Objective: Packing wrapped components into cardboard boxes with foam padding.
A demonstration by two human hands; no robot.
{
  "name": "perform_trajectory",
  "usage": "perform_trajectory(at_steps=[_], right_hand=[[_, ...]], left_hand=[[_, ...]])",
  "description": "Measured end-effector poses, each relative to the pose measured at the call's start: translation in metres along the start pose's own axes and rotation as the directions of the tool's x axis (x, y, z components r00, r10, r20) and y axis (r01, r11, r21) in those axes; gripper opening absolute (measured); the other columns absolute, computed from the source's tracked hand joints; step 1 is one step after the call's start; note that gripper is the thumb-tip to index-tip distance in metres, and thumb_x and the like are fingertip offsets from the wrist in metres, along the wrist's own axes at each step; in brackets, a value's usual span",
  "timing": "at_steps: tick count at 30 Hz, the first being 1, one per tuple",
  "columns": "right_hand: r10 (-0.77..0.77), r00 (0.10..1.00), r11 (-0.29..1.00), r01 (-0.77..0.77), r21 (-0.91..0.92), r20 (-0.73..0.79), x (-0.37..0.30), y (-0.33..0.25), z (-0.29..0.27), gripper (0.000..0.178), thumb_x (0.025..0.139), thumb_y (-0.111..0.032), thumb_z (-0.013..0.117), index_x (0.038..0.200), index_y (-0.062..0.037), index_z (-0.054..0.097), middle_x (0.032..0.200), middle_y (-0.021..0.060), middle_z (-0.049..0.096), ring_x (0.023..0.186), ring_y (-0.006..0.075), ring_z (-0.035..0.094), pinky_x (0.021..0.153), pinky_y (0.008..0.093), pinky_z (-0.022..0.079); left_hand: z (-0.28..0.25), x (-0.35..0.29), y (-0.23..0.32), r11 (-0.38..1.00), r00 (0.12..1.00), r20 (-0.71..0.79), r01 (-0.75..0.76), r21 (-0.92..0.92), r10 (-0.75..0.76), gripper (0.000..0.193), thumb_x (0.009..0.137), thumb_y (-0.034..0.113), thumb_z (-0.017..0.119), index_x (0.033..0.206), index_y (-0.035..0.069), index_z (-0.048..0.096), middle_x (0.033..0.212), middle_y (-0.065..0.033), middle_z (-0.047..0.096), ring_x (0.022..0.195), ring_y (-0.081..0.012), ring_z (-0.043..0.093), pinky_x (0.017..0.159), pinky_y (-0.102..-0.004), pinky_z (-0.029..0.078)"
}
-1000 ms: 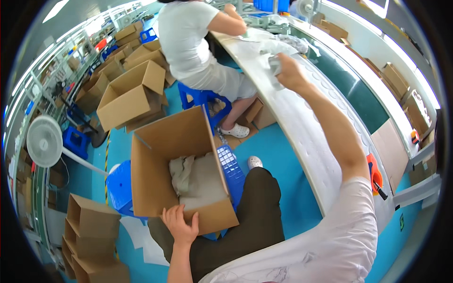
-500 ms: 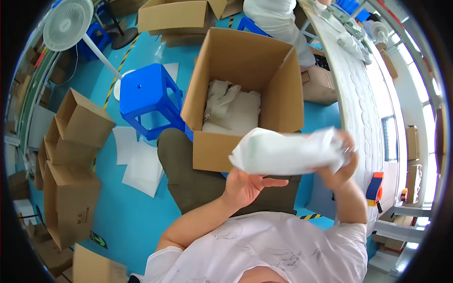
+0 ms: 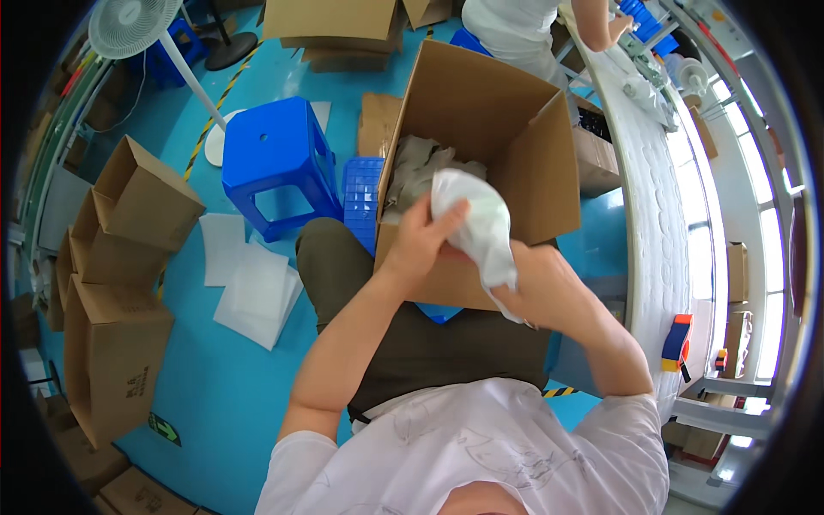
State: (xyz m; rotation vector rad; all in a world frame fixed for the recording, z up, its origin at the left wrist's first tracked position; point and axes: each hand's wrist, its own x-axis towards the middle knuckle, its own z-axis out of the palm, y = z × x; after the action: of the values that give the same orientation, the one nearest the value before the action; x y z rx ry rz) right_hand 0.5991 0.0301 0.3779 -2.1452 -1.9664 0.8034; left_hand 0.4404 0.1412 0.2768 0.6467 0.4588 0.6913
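An open brown cardboard box [image 3: 549, 172] stands in front of my knees, with several crumpled pale bundles [image 3: 412, 167] inside. My left hand [image 3: 421, 236] grips a white plastic-wrapped soft bundle [image 3: 476, 219] at the box's near rim, above the opening. My right hand [image 3: 525, 276] holds the bundle's lower end and is mostly hidden behind it. The bundle is bunched up between both hands.
A blue stool [image 3: 275, 163] and a blue crate [image 3: 360, 184] sit left of the box. White foam sheets [image 3: 253, 287] lie on the blue floor beside stacked cartons [image 3: 112, 257]. A fan [image 3: 129, 26] stands far left. A long white table [image 3: 652, 215] runs along the right, another person [image 3: 515, 26] beside it.
The white bundle, picked off the table and then stretched between both hands near my chest, has moved up to the box's opening and is bunched together. My head looks further down.
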Motion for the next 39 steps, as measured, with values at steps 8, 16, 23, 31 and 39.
perform_trajectory(at_steps=[8,16,23,31,39], right_hand=[[0.282,0.952,0.954,-0.291,-0.074,-0.116,0.149,0.037,0.02,0.038,0.085,-0.03,0.06,0.086,0.0066,0.071,0.086,0.0278,0.07,0.082,0.0438,0.07,0.077,0.047,0.057],[0.427,0.887,0.894,-0.444,-0.067,-0.176,0.284,0.173,0.135,0.04,0.092,-0.031,0.055,0.098,0.0023,0.076,0.104,0.0245,0.073,0.093,0.0383,0.074,0.084,0.0472,0.059],[0.178,0.98,0.898,-0.198,-0.392,-0.087,0.309,0.197,0.187,0.045,0.096,-0.034,0.05,0.093,0.0025,0.075,0.101,0.0228,0.074,0.095,0.039,0.071,0.088,0.0511,0.056],[0.259,0.965,0.957,-0.251,-0.148,0.037,0.302,0.16,0.18,0.039,0.093,-0.026,0.054,0.086,0.0076,0.073,0.088,0.0248,0.073,0.081,0.0354,0.075,0.08,0.0456,0.059],[0.417,0.874,0.888,-0.451,0.095,0.25,0.3,0.127,0.135,0.032,0.09,-0.021,0.06,0.092,0.0089,0.073,0.084,0.0244,0.073,0.079,0.0353,0.076,0.068,0.0442,0.062]], left_hand=[[-0.056,0.006,-0.048,-0.272,0.59,0.446,-0.362,0.891,0.674,0.053,0.087,0.03,0.076,0.126,-0.002,0.062,0.109,-0.0203,0.068,0.103,-0.0351,0.066,0.103,-0.047,0.046],[-0.06,0.007,-0.046,-0.265,0.652,0.491,-0.419,0.868,0.577,0.033,0.085,0.027,0.076,0.105,0.001,0.069,0.092,-0.0122,0.068,0.09,-0.0305,0.063,0.093,-0.044,0.046],[-0.068,0.004,-0.049,-0.247,0.65,0.479,-0.419,0.874,0.59,0.032,0.088,0.029,0.073,0.1,0.0,0.068,0.088,-0.0118,0.064,0.089,-0.0307,0.062,0.094,-0.0426,0.045],[-0.069,0.004,-0.047,-0.24,0.685,0.463,-0.4,0.884,0.562,0.034,0.083,0.029,0.077,0.103,0.002,0.069,0.091,-0.0101,0.066,0.089,-0.0288,0.063,0.092,-0.0423,0.044],[-0.065,0.004,-0.045,-0.271,0.692,0.456,-0.367,0.89,0.56,0.031,0.081,0.026,0.078,0.102,0.005,0.069,0.093,-0.0105,0.067,0.091,-0.0318,0.063,0.09,-0.0427,0.044]])
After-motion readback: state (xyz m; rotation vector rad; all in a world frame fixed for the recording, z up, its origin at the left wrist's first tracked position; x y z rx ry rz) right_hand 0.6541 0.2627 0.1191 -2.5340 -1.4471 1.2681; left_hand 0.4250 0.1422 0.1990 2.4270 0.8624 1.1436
